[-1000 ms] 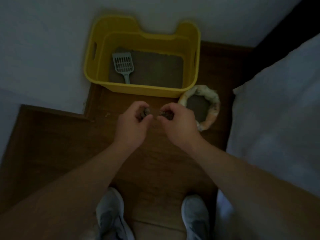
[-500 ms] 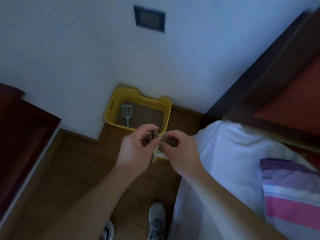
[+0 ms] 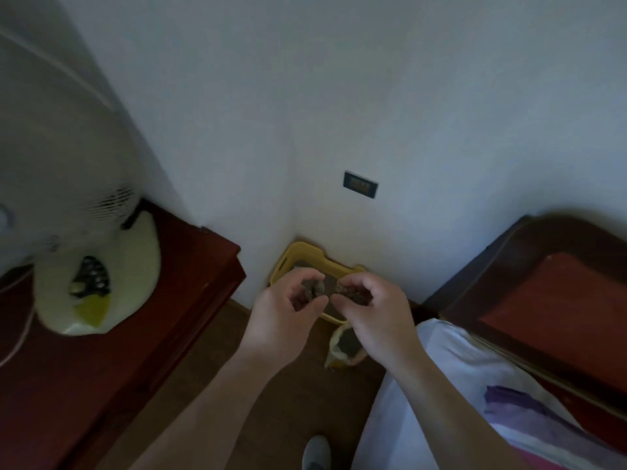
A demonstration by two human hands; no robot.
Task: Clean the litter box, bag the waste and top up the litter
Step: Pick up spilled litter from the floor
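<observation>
Your left hand [image 3: 288,313] is curled, pinching a dark, lumpy, coarse-grained clump [image 3: 312,289] between thumb and fingertips. Your right hand [image 3: 380,317] is likewise clamped on a second clump [image 3: 353,294] of the same rough texture. The two hands are close together, thumbs nearly meeting, above the floor [image 3: 305,385], which is of brown wood boards.

Behind the hands the litter box [image 3: 298,251] stands at the floor's far corner, against the white walls. It is yellow moulded plastic, rectangular, with rounded corners and a notched rim. The bag [image 3: 346,346], soft-sided with a rolled-down rim and dark contents, sits on the floor just beside the box's near right corner.

At the floor's left edge a dark red wooden cabinet [image 3: 152,351] carries a white fan [image 3: 68,147]. At the right edge is a bed [image 3: 468,361] with a smooth white sheet.
</observation>
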